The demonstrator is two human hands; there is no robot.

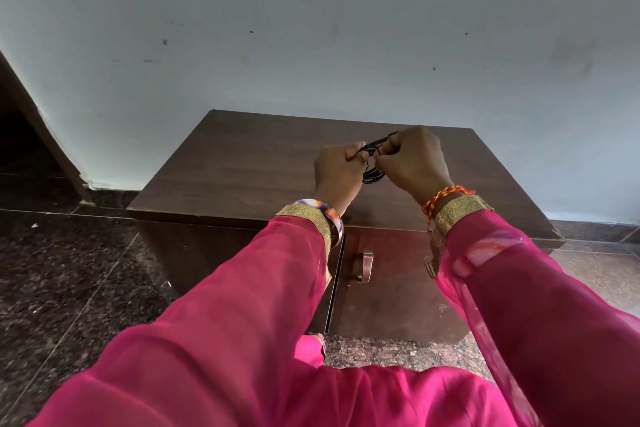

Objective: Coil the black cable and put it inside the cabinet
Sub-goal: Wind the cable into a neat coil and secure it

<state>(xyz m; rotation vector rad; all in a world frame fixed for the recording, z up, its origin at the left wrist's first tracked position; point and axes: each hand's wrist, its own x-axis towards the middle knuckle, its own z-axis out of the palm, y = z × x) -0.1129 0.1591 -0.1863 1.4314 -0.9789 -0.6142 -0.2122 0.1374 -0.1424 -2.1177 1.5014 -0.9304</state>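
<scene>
Black cable (372, 174) hangs in loops between both hands above the cabinet (242, 163); left hand (341, 163) and right hand (414, 158) each pinch it in a closed grip. Keeping loops even and tight should help before opening the door handle (366, 266).

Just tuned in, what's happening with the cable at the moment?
A person in pink sleeves holds the black cable above the top of the brown cabinet. The left hand and the right hand both pinch it, close together, with a small bundle of loops hanging between them, so the coiling looks nearly done. The cabinet door, with its metal handle, looks shut, so the cable has yet to go inside.
</scene>
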